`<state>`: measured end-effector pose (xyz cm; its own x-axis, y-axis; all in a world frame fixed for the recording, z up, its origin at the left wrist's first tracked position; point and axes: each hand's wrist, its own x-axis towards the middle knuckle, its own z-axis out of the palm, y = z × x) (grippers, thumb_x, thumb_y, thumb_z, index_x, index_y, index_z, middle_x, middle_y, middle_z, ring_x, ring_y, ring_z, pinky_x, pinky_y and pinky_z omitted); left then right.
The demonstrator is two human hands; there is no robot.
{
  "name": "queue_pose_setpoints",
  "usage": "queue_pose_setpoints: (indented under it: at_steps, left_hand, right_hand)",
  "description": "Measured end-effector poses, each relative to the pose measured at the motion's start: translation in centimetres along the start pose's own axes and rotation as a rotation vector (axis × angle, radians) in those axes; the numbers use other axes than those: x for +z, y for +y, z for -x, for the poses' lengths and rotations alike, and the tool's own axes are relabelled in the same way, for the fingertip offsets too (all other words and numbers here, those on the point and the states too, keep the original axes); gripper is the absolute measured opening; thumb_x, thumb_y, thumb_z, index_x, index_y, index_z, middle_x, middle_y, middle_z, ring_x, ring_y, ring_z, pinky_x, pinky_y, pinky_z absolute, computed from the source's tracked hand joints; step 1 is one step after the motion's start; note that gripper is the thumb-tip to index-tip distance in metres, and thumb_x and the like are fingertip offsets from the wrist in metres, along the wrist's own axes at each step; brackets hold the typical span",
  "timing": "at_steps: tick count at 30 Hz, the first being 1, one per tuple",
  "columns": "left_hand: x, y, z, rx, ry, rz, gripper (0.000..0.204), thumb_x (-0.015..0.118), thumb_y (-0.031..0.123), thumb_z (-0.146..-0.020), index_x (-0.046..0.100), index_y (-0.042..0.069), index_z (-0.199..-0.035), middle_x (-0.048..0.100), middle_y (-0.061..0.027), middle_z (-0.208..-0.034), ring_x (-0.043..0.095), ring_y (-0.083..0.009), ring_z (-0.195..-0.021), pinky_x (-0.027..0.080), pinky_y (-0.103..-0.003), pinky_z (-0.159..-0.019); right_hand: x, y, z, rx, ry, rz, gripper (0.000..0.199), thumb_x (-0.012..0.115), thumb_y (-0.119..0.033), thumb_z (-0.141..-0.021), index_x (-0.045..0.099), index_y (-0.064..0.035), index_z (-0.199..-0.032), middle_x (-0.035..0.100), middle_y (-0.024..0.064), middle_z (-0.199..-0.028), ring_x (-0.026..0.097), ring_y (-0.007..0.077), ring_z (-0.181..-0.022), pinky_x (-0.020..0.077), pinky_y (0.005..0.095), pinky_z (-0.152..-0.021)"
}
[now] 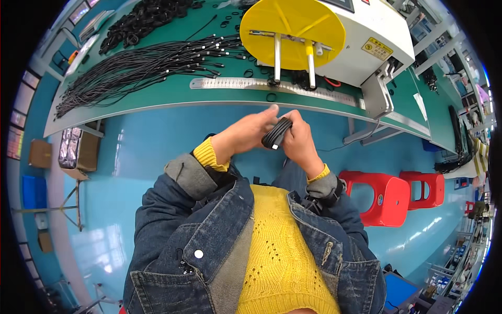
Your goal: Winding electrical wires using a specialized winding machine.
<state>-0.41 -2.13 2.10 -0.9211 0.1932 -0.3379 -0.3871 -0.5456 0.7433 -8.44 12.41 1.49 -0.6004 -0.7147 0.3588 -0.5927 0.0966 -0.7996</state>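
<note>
A coiled black cable [277, 134] with a pale connector at its lower end is gripped in my right hand [301, 140], in front of my body and below the table's front edge. My left hand [248, 131] is at the coil's left side, thumb stretched out and apart. Its fingertips lie close to the coil and are partly hidden, so whether they touch it is unclear. On the green table [172, 98] beyond, a small black ring [271, 97] lies near the edge.
Many straight black cables [141, 68] lie at the table's left, with a heap of black coils [144, 23] behind. A steel ruler [230, 83] runs before a machine with a yellow disc [293, 26] and two pegs. Red stools [384, 201] stand at right, a carton [86, 149] at left.
</note>
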Motion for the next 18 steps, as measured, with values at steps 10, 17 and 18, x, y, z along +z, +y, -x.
queue_pose_setpoints:
  at_steps: [10, 17, 18]
  left_hand:
    - [1.9, 0.9, 0.1, -0.303, 0.095, -0.344, 0.052, 0.046, 0.049, -0.088, 0.057, -0.001, -0.093, 0.059, -0.0081, -0.079, 0.061, -0.0163, -0.064, 0.054, -0.028, -0.055]
    - [-0.1, -0.9, -1.6, -0.581, 0.018, -0.558, 0.048, 0.054, 0.046, -0.085, 0.056, -0.002, -0.091, 0.059, -0.0084, -0.069, 0.057, -0.0132, -0.051, 0.045, -0.022, -0.041]
    - [-0.6, -1.3, -1.7, -0.546, -0.033, -0.565, 0.046, 0.055, 0.044, -0.084, 0.056, -0.002, -0.089, 0.059, -0.0085, -0.068, 0.056, -0.0128, -0.049, 0.043, -0.022, -0.040]
  right_hand:
    - [1.4, 3.0, 1.1, 0.021, -0.082, 0.101, 0.010, 0.049, -0.008, -0.079, 0.042, -0.0009, -0.082, 0.056, 0.0196, -0.060, 0.056, 0.0407, -0.060, 0.0436, 0.0475, -0.053]
    - [-0.1, 2.6, 0.6, -0.103, -0.411, 0.526, 0.019, 0.053, -0.017, -0.078, 0.043, -0.0012, -0.083, 0.059, 0.0169, -0.062, 0.058, 0.0373, -0.061, 0.0455, 0.0442, -0.052]
    - [0.0, 2.9, 0.4, -0.092, -0.454, 0.422, 0.020, 0.055, -0.017, -0.077, 0.045, -0.0012, -0.084, 0.060, 0.0163, -0.063, 0.059, 0.0366, -0.061, 0.0457, 0.0437, -0.053]
